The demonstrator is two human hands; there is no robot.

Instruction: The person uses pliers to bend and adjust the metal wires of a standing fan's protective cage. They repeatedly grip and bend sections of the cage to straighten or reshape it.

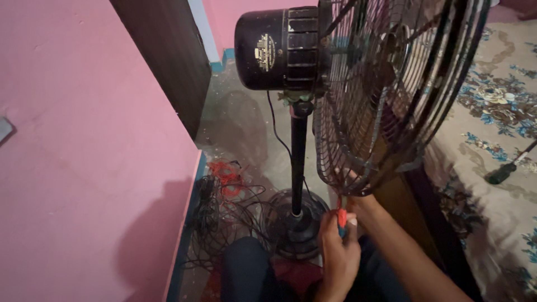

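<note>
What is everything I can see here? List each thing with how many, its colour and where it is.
Pedestal fan: one, black and dusty, centre, with a round motor housing behind the wire grille.
Fan base: one, black, round, on the floor.
Tangled wires: one heap, black and red, on the floor by the wall.
Wall: one, pink, left.
Door: one, dark brown, behind the wall corner.
Bedspread: one, beige with blue flowers, right.
Tool: one, dark-handled, lying on the bedspread.
Screwdriver: one, red and blue handle, at the grille's lower rim.
Left hand: holds the screwdriver.
Right hand: at the grille's bottom edge, its fingers partly hidden.
</note>
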